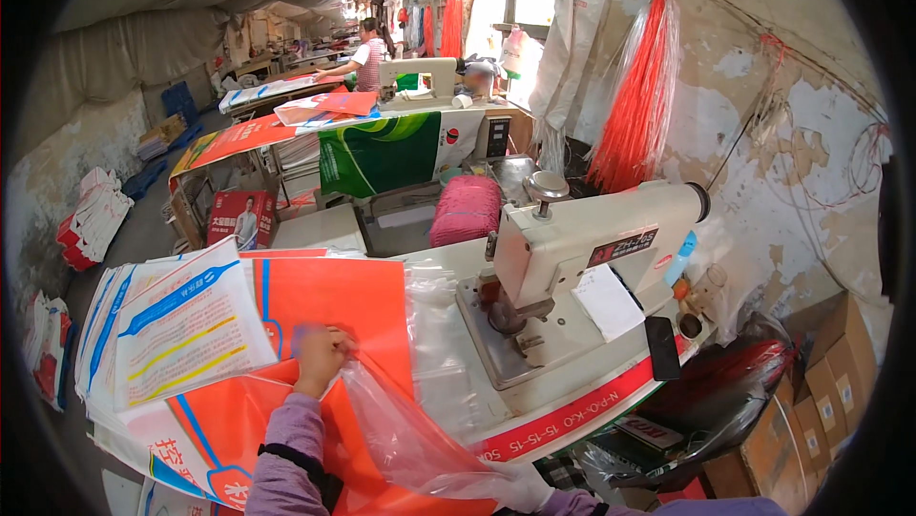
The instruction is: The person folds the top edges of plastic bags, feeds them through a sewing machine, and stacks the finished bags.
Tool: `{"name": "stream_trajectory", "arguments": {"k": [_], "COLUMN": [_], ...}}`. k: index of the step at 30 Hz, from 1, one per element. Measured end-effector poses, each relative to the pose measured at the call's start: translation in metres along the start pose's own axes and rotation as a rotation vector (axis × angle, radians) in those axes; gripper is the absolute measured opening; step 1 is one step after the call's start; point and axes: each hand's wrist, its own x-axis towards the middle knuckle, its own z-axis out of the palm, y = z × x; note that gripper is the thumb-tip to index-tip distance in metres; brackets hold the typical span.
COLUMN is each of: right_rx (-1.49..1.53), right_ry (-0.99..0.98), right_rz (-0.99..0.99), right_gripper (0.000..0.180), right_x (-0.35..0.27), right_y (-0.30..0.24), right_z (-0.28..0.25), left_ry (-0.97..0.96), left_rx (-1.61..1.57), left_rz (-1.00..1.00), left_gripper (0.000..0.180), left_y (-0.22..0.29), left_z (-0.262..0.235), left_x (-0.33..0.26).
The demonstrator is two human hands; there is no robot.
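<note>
My left hand (321, 356) rests on a stack of orange printed bags (334, 306) and pinches the edge of a clear plastic liner (401, 430). The liner stretches from that hand down to my right hand (523, 492), which wears a white glove and grips the liner's lower end near the frame's bottom edge. Just right of the liner stands a cream-coloured sealing machine (572, 258) on its table (572, 411). A pile of white and blue printed bags (172, 325) lies to the left of my left hand.
A pink spool of thread (466, 211) sits behind the machine. Red plastic strips (634, 106) hang on the peeling wall. Cardboard boxes (821, 392) stand at the right. A person (366, 53) works at a far table with a green bag (382, 154).
</note>
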Motion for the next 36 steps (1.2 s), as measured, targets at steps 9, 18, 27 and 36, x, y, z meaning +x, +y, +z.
{"name": "stream_trajectory", "arguments": {"k": [9, 18, 27, 36], "right_rx": [0.314, 0.025, 0.101, 0.369], "right_ry": [0.069, 0.007, -0.053, -0.046], "right_rz": [0.108, 0.01, 0.098, 0.245], "right_gripper": [0.054, 0.062, 0.07, 0.061], "right_x": [0.006, -0.002, -0.007, 0.0], "right_y": [0.013, -0.015, -0.065, -0.059], "right_z": [-0.006, 0.014, 0.042, 0.035], "left_ry": [0.005, -0.011, -0.017, -0.031], "left_rx": [-0.047, -0.045, -0.016, -0.081], "left_rz": [-0.036, -0.084, -0.081, -0.115], "left_gripper": [0.018, 0.018, 0.017, 0.015], "left_y": [0.002, 0.006, 0.005, 0.005], "left_z": [0.0, -0.002, -0.001, 0.0], "left_x": [-0.001, -0.001, -0.001, 0.0]}}
